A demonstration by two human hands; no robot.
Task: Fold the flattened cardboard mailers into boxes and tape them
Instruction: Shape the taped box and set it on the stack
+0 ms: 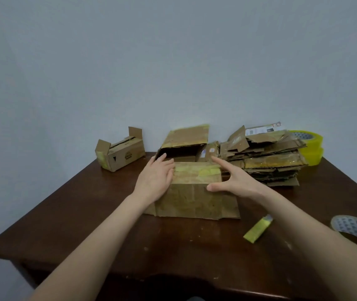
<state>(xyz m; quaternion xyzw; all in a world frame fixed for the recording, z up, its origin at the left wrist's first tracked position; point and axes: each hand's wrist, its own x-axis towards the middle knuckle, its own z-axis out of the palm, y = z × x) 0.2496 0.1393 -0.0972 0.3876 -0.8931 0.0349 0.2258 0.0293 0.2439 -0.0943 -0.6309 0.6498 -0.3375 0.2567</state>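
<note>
While the worn brown cardboard box (195, 192) sits centred on the dark wooden table (173, 246), nothing pins its flaps.
My left hand (156, 177) lies flat on its left edge and my right hand (229, 181) spreads wide beside it. The flaps could splay before I reach the pale tape roll (346, 224). Print on the small cardboard box (121, 157) and the white label (264, 128) atop the flattened mailer stack (266, 161) is too blurred to read.

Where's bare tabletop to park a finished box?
Front-left table, from the small box to the near edge, left of the left hand. Also between the forearms. Crowded: flattened mailer stack and yellow tape rolls back right; tape roll front right.
</note>
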